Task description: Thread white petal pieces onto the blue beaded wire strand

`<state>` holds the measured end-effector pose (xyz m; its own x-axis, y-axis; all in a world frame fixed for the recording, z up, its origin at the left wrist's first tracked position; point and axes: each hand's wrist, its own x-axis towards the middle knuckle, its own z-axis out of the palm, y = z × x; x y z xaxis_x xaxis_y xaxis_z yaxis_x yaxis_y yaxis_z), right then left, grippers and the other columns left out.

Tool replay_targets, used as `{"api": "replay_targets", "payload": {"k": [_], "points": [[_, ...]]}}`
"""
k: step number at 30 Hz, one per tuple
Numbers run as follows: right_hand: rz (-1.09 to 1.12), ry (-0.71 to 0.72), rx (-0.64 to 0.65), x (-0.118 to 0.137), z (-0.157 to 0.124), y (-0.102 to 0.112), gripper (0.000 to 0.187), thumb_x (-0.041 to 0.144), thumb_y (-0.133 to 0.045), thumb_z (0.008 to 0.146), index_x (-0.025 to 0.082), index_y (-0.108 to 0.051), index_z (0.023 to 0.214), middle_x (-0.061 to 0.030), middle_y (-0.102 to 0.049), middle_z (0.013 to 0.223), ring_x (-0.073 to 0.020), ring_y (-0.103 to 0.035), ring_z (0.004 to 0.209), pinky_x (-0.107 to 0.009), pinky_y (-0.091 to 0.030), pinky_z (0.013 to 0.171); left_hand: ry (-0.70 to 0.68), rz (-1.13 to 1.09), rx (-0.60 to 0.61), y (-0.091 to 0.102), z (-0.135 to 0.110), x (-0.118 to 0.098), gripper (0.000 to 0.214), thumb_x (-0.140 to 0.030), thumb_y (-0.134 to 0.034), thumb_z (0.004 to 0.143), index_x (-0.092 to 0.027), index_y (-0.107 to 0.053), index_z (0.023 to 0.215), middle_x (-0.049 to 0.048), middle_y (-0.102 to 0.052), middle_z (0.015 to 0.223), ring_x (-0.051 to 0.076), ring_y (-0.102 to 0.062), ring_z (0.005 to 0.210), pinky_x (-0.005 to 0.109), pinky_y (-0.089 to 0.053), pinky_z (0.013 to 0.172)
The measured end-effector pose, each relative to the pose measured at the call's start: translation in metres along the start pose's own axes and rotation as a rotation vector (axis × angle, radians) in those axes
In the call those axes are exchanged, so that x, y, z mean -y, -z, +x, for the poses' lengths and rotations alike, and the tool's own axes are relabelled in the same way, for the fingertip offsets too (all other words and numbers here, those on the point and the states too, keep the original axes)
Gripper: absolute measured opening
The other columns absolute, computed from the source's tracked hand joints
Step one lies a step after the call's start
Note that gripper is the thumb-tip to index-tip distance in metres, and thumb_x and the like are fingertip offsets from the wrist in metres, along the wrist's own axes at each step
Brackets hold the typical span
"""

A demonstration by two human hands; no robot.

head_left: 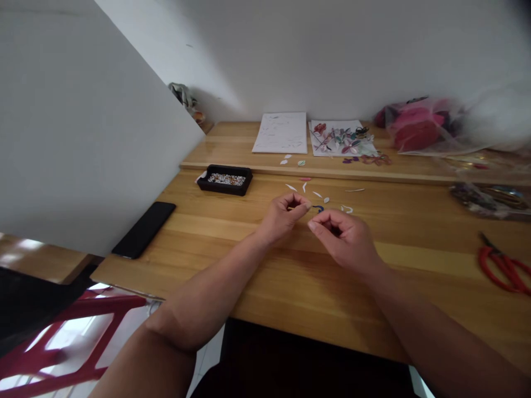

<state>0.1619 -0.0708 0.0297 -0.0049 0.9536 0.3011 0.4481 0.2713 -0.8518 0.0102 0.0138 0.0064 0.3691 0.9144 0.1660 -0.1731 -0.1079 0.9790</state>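
My left hand point(284, 216) rests on the wooden table point(249, 260) with its fingers curled and the thumb pinched against the forefinger on something too small to name. My right hand point(344, 239) lies just to its right, fingers also curled into a pinch, thumb tip pointing toward the left hand. A small blue curved piece point(318, 208) lies on the table just beyond the two hands. Several small white and pink petal-shaped bits point(317, 194) are scattered behind it.
A black tray of small beads point(225, 179) and a black phone point(144, 229) lie at the left. Two paper sheets point(282, 132), one covered with coloured pieces point(342, 138), sit on the raised back ledge. Red-handled pliers point(501, 268) and plastic bags point(427, 127) are at the right.
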Motion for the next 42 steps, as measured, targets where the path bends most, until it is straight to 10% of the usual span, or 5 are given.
{"api": "replay_targets", "payload": {"k": [10, 19, 29, 42], "points": [[0.357, -0.194, -0.137, -0.012, 0.021, 0.015, 0.023, 0.041, -0.077, 0.079, 0.022, -0.064, 0.075, 0.0043, -0.051, 0.063, -0.0083, -0.036, 0.05, -0.026, -0.028, 0.047, 0.094, -0.039, 0.313, 0.001, -0.008, -0.01, 0.029, -0.042, -0.079, 0.08, -0.015, -0.071, 0.083, 0.0025, -0.066, 0.082, 0.012, -0.055, 0.075, 0.03, -0.043, 0.076], [0.627, -0.491, 0.007, -0.018, 0.018, 0.002, 0.035, 0.043, -0.085, 0.067, 0.021, -0.059, 0.073, 0.0062, -0.054, 0.054, -0.0041, -0.034, 0.038, -0.021, -0.025, 0.038, 0.137, -0.23, 0.114, -0.001, -0.003, -0.003, 0.028, -0.043, -0.081, 0.077, -0.019, -0.069, 0.082, -0.0014, -0.064, 0.083, 0.009, -0.052, 0.074, 0.025, -0.042, 0.074], [0.287, -0.238, 0.027, -0.006, 0.006, -0.004, 0.021, 0.036, -0.073, 0.083, 0.02, -0.064, 0.073, 0.0031, -0.056, 0.06, -0.0079, -0.042, 0.049, -0.024, -0.03, 0.045, -0.038, 0.012, -0.085, 0.0, 0.001, -0.002, 0.022, -0.037, -0.075, 0.081, -0.017, -0.065, 0.081, 0.0, -0.063, 0.079, 0.011, -0.053, 0.074, 0.029, -0.043, 0.077], [0.347, -0.21, -0.164, -0.012, 0.02, 0.015, 0.025, 0.043, -0.08, 0.076, 0.022, -0.067, 0.076, 0.0032, -0.052, 0.061, -0.0089, -0.037, 0.051, -0.025, -0.028, 0.045, 0.061, 0.044, 0.281, 0.0, -0.009, -0.011, 0.031, -0.046, -0.078, 0.08, -0.016, -0.07, 0.083, 0.0022, -0.063, 0.079, 0.011, -0.049, 0.068, 0.029, -0.038, 0.067]]}}
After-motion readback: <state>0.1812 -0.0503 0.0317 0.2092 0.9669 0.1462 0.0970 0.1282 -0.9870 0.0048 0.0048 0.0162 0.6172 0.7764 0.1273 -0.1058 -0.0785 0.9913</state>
